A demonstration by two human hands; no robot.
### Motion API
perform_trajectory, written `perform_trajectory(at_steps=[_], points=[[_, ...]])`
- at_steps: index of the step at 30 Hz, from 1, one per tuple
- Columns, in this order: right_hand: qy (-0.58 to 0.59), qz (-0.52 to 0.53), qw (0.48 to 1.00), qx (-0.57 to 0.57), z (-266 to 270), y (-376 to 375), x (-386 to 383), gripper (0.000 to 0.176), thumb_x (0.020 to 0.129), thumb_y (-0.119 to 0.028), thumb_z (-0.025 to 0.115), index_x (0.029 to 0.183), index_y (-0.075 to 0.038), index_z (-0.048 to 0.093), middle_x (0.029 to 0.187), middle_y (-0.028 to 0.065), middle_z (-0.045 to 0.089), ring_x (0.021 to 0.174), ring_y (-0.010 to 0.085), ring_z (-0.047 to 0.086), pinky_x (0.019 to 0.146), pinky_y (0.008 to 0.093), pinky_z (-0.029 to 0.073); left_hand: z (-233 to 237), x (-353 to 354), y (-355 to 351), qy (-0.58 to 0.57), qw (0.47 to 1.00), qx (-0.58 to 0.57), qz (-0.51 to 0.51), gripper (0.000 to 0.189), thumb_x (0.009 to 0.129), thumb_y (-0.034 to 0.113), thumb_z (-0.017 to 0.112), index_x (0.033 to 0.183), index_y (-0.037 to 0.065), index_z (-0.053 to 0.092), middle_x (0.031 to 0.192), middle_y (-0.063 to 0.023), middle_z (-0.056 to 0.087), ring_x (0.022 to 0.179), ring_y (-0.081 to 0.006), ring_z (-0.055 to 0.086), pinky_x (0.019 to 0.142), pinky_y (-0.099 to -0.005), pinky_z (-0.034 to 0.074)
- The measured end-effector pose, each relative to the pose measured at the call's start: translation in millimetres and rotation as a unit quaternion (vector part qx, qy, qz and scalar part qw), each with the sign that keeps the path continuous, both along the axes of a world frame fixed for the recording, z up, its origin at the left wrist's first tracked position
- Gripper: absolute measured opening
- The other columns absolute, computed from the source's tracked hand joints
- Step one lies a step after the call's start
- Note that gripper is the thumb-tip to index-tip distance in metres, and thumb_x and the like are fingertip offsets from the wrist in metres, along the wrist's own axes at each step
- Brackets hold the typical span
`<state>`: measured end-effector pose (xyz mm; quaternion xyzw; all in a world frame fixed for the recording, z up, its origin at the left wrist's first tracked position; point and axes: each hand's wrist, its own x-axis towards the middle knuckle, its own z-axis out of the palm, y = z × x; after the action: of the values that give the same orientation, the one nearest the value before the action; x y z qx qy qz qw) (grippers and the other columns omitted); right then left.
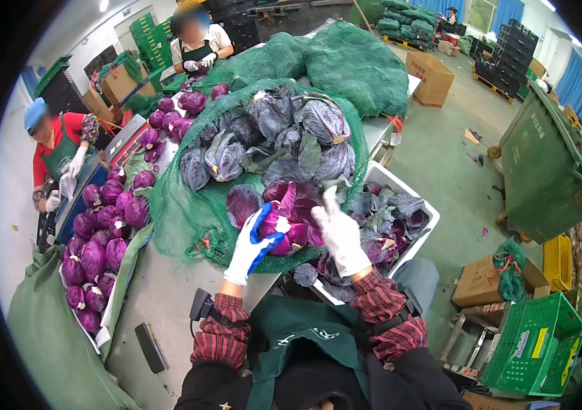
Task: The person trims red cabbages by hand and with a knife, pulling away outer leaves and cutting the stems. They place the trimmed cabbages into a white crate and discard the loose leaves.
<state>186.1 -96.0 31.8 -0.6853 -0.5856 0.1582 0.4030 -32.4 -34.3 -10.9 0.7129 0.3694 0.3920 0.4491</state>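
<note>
Cabbage (289, 229), red and half stripped, sits between the person's two gloved hands at the near edge of the bench (161, 294), just over the rim of the white crate (400, 186). The left hand (250, 247) is against the head's left side, its fingers closed round a blue-handled tool (263, 232); I can't tell whether it is a knife. The right hand (341, 236) reaches over the top, fingers pinched on an outer leaf (335, 186) that stands up from the head.

By the look of it the work is somewhere in the middle. Bright purple cleaned heads (99, 239) lie in a long row down the left side of the bench, near a co-worker in red (58, 147), and more lie by another co-worker (198, 44) at the far end. The crate holds a good heap of dull cast-off leaves. Plenty is left, though: a mound of untrimmed heads (270, 133), grey-blue leaves on, fills the opened green net (181, 219), and behind it lie full sacks (352, 61) not yet opened.
</note>
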Motion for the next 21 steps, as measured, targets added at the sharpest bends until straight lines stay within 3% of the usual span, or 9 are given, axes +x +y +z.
perform_trajectory(at_steps=[4, 6, 8, 9, 10, 12, 13, 16, 21], points=[[-0.075, 0.139, 0.987, 0.013, -31, 19, -16, 0.061, 0.099, -0.041, 0.041, 0.144, 0.000, 0.030, 0.078, 0.0239, 0.064, 0.060, 0.0389, 0.063, 0.056, 0.0467, 0.049, 6, 5, -6, 0.063, 0.997, 0.047, 0.003, 0.077, 0.077, 0.013, 0.077, 0.143, 0.002, 0.039, 0.145, -0.0116, 0.041, 0.133, -0.0219, 0.040, 0.112, -0.0348, 0.031], [-0.094, 0.163, 0.980, -0.070, -47, 29, -15, 0.057, 0.100, -0.040, 0.040, 0.139, 0.001, 0.040, 0.087, 0.0235, 0.065, 0.069, 0.0383, 0.064, 0.063, 0.0463, 0.050, 1, 4, -11, 0.073, 0.994, 0.081, 0.023, 0.078, 0.075, 0.013, 0.078, 0.142, 0.001, 0.041, 0.144, -0.0129, 0.041, 0.133, -0.0230, 0.040, 0.113, -0.0356, 0.030], [-0.050, 0.159, 0.976, 0.137, -85, 45, -11, 0.051, 0.101, -0.040, 0.039, 0.130, -0.001, 0.052, 0.096, 0.0197, 0.067, 0.082, 0.0364, 0.064, 0.073, 0.0450, 0.050, -1, 4, -14, 0.068, 0.994, 0.076, 0.035, 0.079, 0.074, 0.014, 0.079, 0.142, 0.001, 0.041, 0.145, -0.0135, 0.041, 0.134, -0.0240, 0.040, 0.113, -0.0358, 0.030], [0.029, 0.167, 0.985, -0.032, -72, 44, -2, 0.047, 0.102, -0.040, 0.037, 0.123, -0.005, 0.060, 0.100, 0.0150, 0.069, 0.094, 0.0346, 0.063, 0.082, 0.0424, 0.048, 1, 4, -16, 0.055, 0.995, 0.070, 0.035, 0.079, 0.074, 0.014, 0.079, 0.142, 0.001, 0.041, 0.145, -0.0133, 0.040, 0.134, -0.0239, 0.040, 0.113, -0.0358, 0.029], [-0.077, 0.166, 0.980, 0.076, -69, 41, 2, 0.048, 0.101, -0.044, 0.039, 0.127, -0.009, 0.059, 0.093, 0.0152, 0.069, 0.079, 0.0314, 0.066, 0.074, 0.0389, 0.051, 2, 5, -17, 0.041, 0.997, 0.065, 0.034, 0.079, 0.074, 0.015, 0.079, 0.142, 0.001, 0.041, 0.145, -0.0131, 0.040, 0.134, -0.0238, 0.040, 0.113, -0.0358, 0.029], [0.176, 0.177, 0.949, -0.194, -39, 28, 3, 0.055, 0.097, -0.049, 0.045, 0.132, -0.007, 0.055, 0.077, 0.0151, 0.067, 0.059, 0.0253, 0.064, 0.064, 0.0369, 0.051, 2, 2, -15, 0.070, 0.993, 0.081, 0.041, 0.079, 0.074, 0.014, 0.078, 0.142, 0.001, 0.041, 0.145, -0.0127, 0.040, 0.134, -0.0233, 0.039, 0.113, -0.0358, 0.029], [0.187, 0.169, 0.956, -0.153, -36, 22, -4, 0.062, 0.094, -0.050, 0.052, 0.132, -0.002, 0.052, 0.065, 0.0123, 0.062, 0.046, 0.0178, 0.056, 0.054, 0.0352, 0.048, 3, 2, -15, 0.047, 0.996, 0.064, 0.035, 0.079, 0.074, 0.014, 0.079, 0.142, 0.002, 0.041, 0.145, -0.0128, 0.040, 0.134, -0.0235, 0.039, 0.113, -0.0359, 0.029], [0.340, 0.174, 0.888, -0.255, -17, 22, -9, 0.065, 0.089, -0.035, 0.063, 0.137, 0.005, 0.045, 0.073, 0.0129, 0.064, 0.050, 0.0154, 0.058, 0.053, 0.0294, 0.047, 8, 5, -22, -0.032, 0.999, 0.005, 0.021, 0.078, 0.072, 0.012, 0.079, 0.141, 0.003, 0.043, 0.144, -0.0125, 0.041, 0.135, -0.0238, 0.038, 0.113, -0.0361, 0.030], [0.258, 0.160, 0.937, -0.172, -5, 27, -16, 0.055, 0.086, -0.021, 0.059, 0.132, 0.007, 0.047, 0.081, 0.0182, 0.066, 0.056, 0.0160, 0.062, 0.054, 0.0283, 0.049, 21, 18, -10, 0.005, 0.996, 0.058, 0.063, 0.066, 0.075, 0.015, 0.078, 0.135, 0.003, 0.051, 0.136, -0.0105, 0.047, 0.130, -0.0231, 0.041, 0.111, -0.0354, 0.032]])
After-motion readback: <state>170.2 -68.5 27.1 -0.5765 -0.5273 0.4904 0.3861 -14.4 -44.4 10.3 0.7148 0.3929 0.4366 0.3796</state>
